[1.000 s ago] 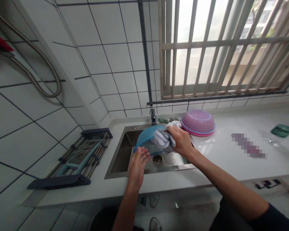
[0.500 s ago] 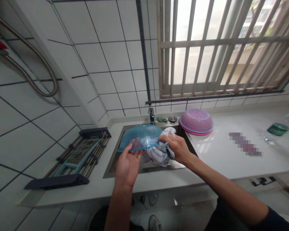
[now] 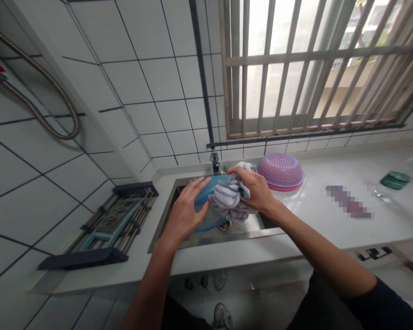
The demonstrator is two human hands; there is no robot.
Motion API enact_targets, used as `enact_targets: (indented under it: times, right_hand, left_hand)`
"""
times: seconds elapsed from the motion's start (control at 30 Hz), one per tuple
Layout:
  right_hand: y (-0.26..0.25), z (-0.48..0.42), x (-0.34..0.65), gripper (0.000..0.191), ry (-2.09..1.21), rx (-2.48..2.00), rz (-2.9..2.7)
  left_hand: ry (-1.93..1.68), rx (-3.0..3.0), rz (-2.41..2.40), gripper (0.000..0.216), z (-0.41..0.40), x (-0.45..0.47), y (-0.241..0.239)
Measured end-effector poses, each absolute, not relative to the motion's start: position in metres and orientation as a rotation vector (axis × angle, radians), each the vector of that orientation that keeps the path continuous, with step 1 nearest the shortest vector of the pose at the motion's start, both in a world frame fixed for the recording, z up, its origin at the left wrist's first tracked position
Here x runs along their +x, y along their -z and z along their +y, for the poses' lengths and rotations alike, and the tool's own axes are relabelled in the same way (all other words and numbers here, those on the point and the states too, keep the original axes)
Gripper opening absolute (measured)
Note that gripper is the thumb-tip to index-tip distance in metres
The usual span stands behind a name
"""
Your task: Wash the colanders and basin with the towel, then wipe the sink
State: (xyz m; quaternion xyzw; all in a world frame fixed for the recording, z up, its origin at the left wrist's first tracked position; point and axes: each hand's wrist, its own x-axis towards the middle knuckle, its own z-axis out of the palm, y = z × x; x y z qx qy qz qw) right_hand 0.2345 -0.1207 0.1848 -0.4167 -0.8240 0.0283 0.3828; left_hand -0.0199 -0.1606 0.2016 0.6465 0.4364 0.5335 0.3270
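Note:
A crumpled white cloth with grey-blue stripes [image 3: 227, 195] is bunched in my right hand [image 3: 256, 185], whose fingers are closed round it above the sink [image 3: 241, 234]. Behind the cloth and my left hand is a ribbed, see-through blue plastic basin [image 3: 206, 222], low over or in the sink. Much of it is hidden. My left hand [image 3: 184, 213] is open at the basin's left side, fingers stretched and thumb apart, its tips close to the cloth. Whether it touches the basin I cannot tell.
A tap [image 3: 215, 163] stands behind the sink. Pink and purple colanders [image 3: 280, 170] lie upside down to its right. Farther right are a blurred patch and a clear bottle with a green label [image 3: 395, 180]. A folding rack [image 3: 113, 220] lies on the left counter.
My left hand has let go of the blue basin's rim and spread its fingers. The basin has turned and dropped lower. The cloth, still in my right hand, has come off the basin's rim.

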Motion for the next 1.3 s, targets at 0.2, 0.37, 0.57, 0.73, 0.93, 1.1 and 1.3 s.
enact_targets:
  times: [0.2, 0.37, 0.57, 0.73, 0.93, 1.1, 1.3]
  right_hand:
    - [-0.191, -0.119, 0.23, 0.062, -0.085, -1.036, -2.032]
    - [-0.188, -0.109, 0.232, 0.038, -0.109, -1.125, -2.004]
    - [-0.158, -0.082, 0.244, 0.019, -0.226, -1.043, -1.851]
    - [-0.146, -0.067, 0.245, 0.016, -0.228, -1.013, -1.786]
    - [-0.151, -0.077, 0.239, 0.02, -0.044, -1.111, -1.965]
    - [-0.159, -0.087, 0.226, 0.021, 0.011, -1.048, -2.125]
    - [-0.16, -0.083, 0.222, 0.019, -0.019, -0.999, -2.164]
  left_hand:
    - [-1.452, 1.897, 1.224, 0.051, -0.13, -0.026, -0.168]
    - [-1.524, 1.838, 1.277, 0.037, -0.128, -0.032, -0.163]
    - [-1.701, 1.648, 1.425, 0.04, -0.119, -0.053, -0.14]
    - [-1.739, 1.55, 1.498, 0.048, -0.111, -0.055, -0.097]
    - [-1.502, 2.083, 1.604, 0.057, -0.121, -0.051, -0.125]
    - [-1.146, 2.536, 1.574, 0.06, -0.112, -0.027, -0.16]
    - [-1.133, 2.416, 1.68, 0.053, -0.09, -0.014, -0.146]
